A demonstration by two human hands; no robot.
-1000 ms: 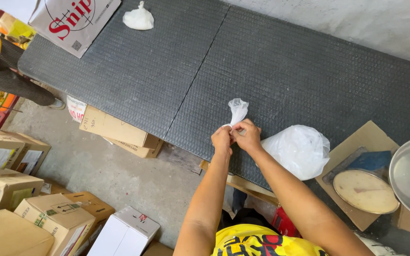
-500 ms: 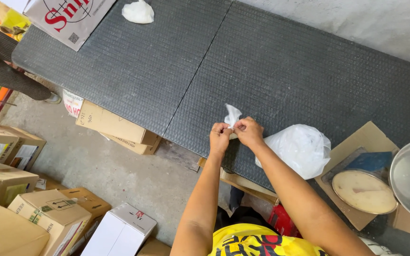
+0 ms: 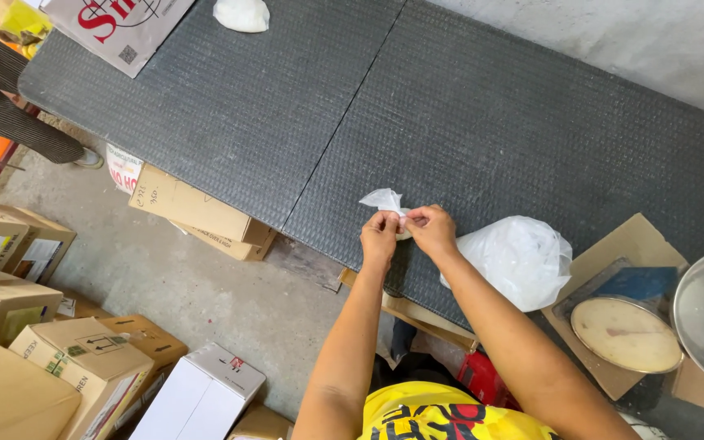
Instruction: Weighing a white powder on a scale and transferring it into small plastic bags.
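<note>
Pinching the twisted neck of a white plastic bag, both hands meet over the near edge of the dark textured table. The bag's full body lies on the table just to the right of the right hand, touching that wrist, while its loose top sticks up just beyond the left hand. Each hand is closed tight, thumb and fingers pressed together on the neck, knuckles nearly touching. Far beyond the left hand, a second white bag rests on the table, well apart.
</note>
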